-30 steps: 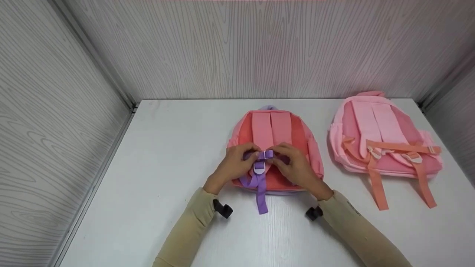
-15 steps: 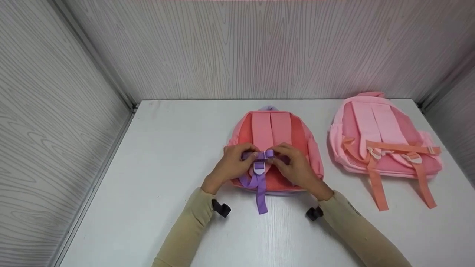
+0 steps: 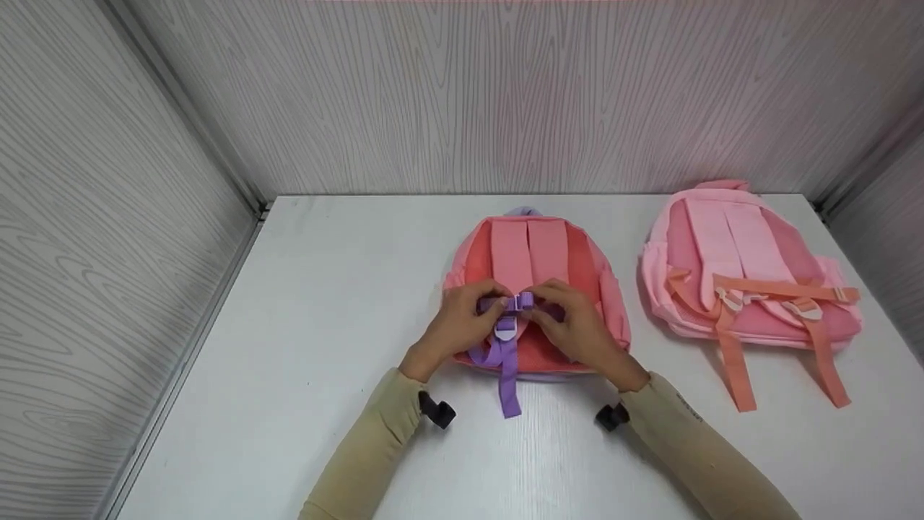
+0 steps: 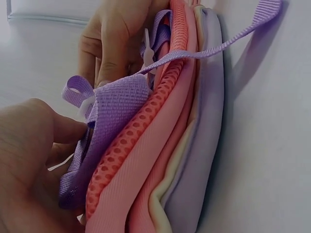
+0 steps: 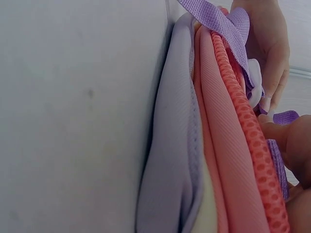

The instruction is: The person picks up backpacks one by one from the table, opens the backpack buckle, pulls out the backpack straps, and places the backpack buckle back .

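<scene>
A small coral backpack (image 3: 476, 253) with a lilac far side lies strap side up in the head view. Over its lower back a purple strap (image 3: 525, 300) passes through a small white buckle, which the fingers partly cover. My left hand (image 3: 462, 318) pinches the strap left of that buckle. From the other side my right hand (image 3: 581, 328) pinches the strap's short looped end, seen as a purple loop (image 4: 77, 87) in the left wrist view. Just below, a white slider (image 3: 505, 332) carries another purple strap, whose tail (image 3: 510, 397) hangs onto the table.
To the right lies a light pink backpack (image 3: 751, 238) with orange straps (image 3: 734, 368) trailing toward the front. The white table (image 3: 325, 289) meets wood-patterned panels (image 3: 433, 94) at the back and sides. A black wrist camera (image 3: 437, 412) sits on the left sleeve.
My left hand shifts slightly left, then slightly back to the right. My right hand stays almost still, and both keep their grip on the purple strap.
</scene>
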Action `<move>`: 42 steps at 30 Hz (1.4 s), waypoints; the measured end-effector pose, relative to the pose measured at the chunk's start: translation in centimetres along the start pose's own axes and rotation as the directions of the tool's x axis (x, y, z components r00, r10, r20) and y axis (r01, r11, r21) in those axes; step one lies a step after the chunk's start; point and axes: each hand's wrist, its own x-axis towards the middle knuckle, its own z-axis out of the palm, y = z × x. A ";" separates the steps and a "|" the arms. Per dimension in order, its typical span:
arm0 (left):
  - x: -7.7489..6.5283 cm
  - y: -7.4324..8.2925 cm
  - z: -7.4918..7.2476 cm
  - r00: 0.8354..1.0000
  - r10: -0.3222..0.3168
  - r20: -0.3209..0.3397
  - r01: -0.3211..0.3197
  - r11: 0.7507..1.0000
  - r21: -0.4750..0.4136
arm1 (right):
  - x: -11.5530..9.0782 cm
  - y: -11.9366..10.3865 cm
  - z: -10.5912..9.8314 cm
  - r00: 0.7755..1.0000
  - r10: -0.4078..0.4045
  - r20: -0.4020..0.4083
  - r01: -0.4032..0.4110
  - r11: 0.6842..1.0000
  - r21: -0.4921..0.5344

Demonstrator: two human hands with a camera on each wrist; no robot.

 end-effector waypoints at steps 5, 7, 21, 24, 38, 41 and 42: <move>-0.1 0.0 -0.3 1.000 -0.004 0.010 0.004 1.000 0.001 | 0.0 0.0 0.0 1.000 0.006 0.001 -0.006 1.000 0.009; -0.1 0.0 -0.6 1.000 -0.006 0.015 0.006 1.000 -0.001 | 0.0 0.0 0.0 1.000 0.010 0.001 -0.010 1.000 0.014; -0.1 0.2 -0.5 1.000 0.018 0.017 -0.018 1.000 -0.003 | -0.1 0.0 0.0 1.000 -0.015 -0.009 0.015 1.000 -0.004; -0.1 0.3 -0.2 1.000 0.022 0.014 -0.022 1.000 0.002 | -0.1 0.0 0.1 0.999 -0.035 -0.017 0.034 0.999 -0.021; 0.1 0.0 -1.4 0.993 0.107 0.057 -0.108 0.994 0.024 | 0.0 -0.1 -0.1 1.000 0.001 0.008 0.000 1.000 -0.010; 0.0 -0.1 -2.0 0.994 0.099 0.054 -0.101 0.994 0.037 | 0.0 -0.1 -0.2 1.000 0.009 0.012 -0.009 1.000 0.002; 0.0 -0.1 -2.2 0.994 0.094 0.054 -0.096 0.995 0.036 | 0.0 -0.1 -0.2 1.000 0.012 0.013 -0.012 1.000 0.005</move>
